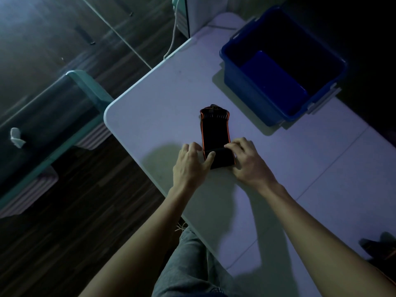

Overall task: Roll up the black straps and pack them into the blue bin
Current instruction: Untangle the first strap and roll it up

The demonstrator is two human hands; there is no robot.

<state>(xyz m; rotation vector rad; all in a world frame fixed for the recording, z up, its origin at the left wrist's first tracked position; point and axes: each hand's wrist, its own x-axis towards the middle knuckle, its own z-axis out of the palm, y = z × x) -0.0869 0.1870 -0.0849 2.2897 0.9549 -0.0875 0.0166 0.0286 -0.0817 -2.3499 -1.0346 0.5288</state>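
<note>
Rolling has begun at the near end of the black strap (pixel 215 133), which lies flat on the white table (pixel 150 99) and runs straight away from the person's hands toward the far side. The left hand (pixel 190 161) presses on the left side of the first fold, thumb laid across the turned-over edge, fingers spread and resting on the table just beside the strap. The right hand (pixel 246 159) covers the right side of the same fold, fingers curled down over it. Neither hand is closed into a full grip; both pin and turn the fold.

The blue bin (pixel 282 67) stands on the table well beyond the right hand, past the strap's far end. Its interior is dark. Whether any straps are already inside cannot be told.

Risks noted:
- The fold sits slightly askew to the strap's length. Continued rolling on that line would likely give a cone-shaped, telescoping roll.
- The strap's orange-edged far end appears thicker and bunched. It may catch or spring the roll open as it is reached.
- Pressure is from above only. Lifting either hand early would probably let the first turn relax.
- Lighting is poor, so misalignment may go unnoticed.
- A loose roll carried to the bin may unwind on release.
</note>
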